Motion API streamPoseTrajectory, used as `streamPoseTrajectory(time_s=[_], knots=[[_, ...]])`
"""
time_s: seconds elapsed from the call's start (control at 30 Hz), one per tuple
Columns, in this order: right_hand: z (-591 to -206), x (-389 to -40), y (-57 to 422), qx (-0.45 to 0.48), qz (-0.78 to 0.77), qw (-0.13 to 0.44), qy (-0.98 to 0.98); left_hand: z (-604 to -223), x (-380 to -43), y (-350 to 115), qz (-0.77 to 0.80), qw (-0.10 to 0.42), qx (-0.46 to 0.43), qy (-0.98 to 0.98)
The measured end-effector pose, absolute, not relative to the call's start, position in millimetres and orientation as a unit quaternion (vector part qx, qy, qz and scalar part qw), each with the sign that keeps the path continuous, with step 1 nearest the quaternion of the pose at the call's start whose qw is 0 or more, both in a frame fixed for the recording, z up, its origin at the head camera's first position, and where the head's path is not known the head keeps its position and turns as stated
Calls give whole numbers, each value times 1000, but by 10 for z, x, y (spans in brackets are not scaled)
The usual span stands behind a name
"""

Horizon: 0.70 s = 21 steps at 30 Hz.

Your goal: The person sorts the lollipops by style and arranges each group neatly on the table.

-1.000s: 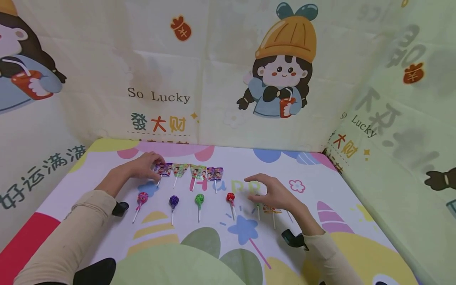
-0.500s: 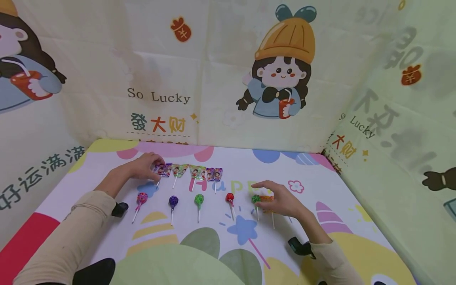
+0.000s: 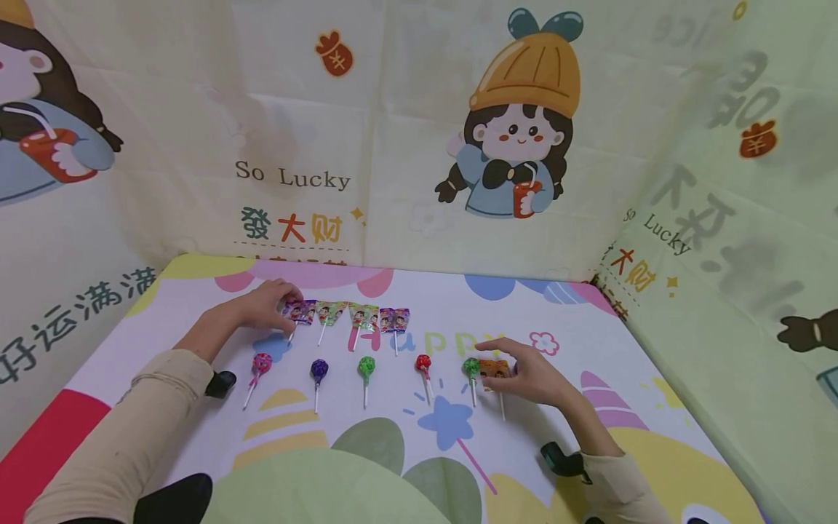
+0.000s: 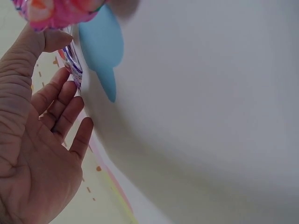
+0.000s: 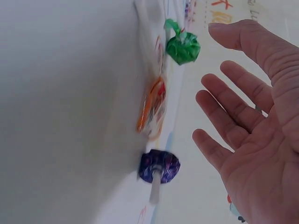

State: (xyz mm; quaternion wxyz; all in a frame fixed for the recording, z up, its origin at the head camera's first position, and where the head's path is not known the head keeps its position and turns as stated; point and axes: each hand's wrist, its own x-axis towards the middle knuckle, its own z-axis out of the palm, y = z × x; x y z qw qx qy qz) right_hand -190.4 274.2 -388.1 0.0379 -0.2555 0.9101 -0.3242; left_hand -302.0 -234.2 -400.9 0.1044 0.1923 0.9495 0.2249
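A purple-wrapped lollipop (image 3: 303, 312) and an orange-wrapped lollipop (image 3: 494, 367) lie well apart

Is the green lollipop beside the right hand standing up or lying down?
Lying down: in the head view, the green lollipop stretches along the tabletop, its white stick toward the frame's bottom.

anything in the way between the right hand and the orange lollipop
Nothing visible stands between the right hand and the orange lollipop. A green lollipop lies close on one side, a purple lollipop on the other, in the right wrist view.
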Motion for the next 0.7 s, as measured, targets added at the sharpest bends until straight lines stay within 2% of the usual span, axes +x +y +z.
streamPoseTrajectory(time_s=[0.4,0.7], knots=[[-3934,-1898,2918,-275,-289,27,917,-3994,-3015,-2346,219,105,198,950],[-3959,-1892,2986,-263,-278,62,922,-3992,-3018,-2345,224,108,197,948]])
